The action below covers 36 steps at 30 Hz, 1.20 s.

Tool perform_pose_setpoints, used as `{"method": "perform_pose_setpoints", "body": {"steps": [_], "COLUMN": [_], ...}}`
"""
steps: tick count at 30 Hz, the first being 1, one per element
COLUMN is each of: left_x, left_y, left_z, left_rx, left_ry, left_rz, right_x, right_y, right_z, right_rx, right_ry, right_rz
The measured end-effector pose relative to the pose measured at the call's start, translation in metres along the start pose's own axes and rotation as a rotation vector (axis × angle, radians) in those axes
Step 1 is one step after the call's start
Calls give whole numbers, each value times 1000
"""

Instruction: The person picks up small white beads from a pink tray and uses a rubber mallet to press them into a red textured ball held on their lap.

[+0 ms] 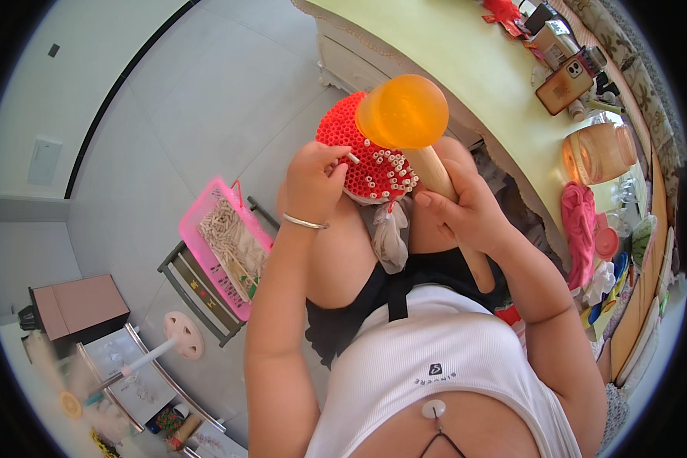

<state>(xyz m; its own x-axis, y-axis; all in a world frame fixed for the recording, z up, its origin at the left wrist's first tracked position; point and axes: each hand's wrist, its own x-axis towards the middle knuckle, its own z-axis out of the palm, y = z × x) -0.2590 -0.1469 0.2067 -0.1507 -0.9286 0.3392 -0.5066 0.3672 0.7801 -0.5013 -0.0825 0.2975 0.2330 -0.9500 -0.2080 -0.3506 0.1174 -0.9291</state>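
Between my knees sits a round bundle of red tubes (342, 122), its open ends facing up like honeycomb. Several short white pegs (389, 163) stick out of the tubes on its near right part. My left hand (318, 177), with a silver bangle at the wrist, pinches one more small white peg (353, 158) just over the bundle. My right hand (469, 200) is wrapped round the wooden handle of a mallet (402, 111). The mallet's translucent orange head is raised and hides the bundle's right edge. Below the bundle hangs a knotted whitish plastic bag (391, 237).
To the left, a pink basket (225, 263) full of white pegs rests on a dark green folding stool (195, 294). A pale yellow-green table (504, 99) runs along my right, bearing a phone (565, 85), a jar (599, 153) and a pink cloth (580, 233). A white fan (183, 334) stands lower left.
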Motion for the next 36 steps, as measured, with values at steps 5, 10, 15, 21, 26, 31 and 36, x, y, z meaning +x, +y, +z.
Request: {"method": "perform_pose_setpoints", "body": {"steps": [5, 10, 15, 21, 26, 31, 36], "left_x": [10, 7, 2, 6, 3, -8, -12], "left_y": [-2, 11, 15, 22, 23, 28, 0], "left_z": [8, 17, 22, 27, 26, 14, -13], "left_rx": [250, -196, -157, 150, 141, -213, -1228], "left_ry": [-119, 1, -7, 49, 1, 114, 67], "left_rz": [233, -174, -226, 144, 95, -382, -852], "right_x": [-7, -8, -6, -6, -6, -16, 14], "right_y": [12, 26, 34, 38, 35, 0, 24], "right_z": [-12, -21, -19, -21, -12, -4, 18], "right_rx": [180, 247, 256, 186, -203, -254, -568], "right_ry": [-19, -27, -57, -47, 92, 105, 30], "right_rz": [279, 334, 299, 263, 27, -166, -150]}}
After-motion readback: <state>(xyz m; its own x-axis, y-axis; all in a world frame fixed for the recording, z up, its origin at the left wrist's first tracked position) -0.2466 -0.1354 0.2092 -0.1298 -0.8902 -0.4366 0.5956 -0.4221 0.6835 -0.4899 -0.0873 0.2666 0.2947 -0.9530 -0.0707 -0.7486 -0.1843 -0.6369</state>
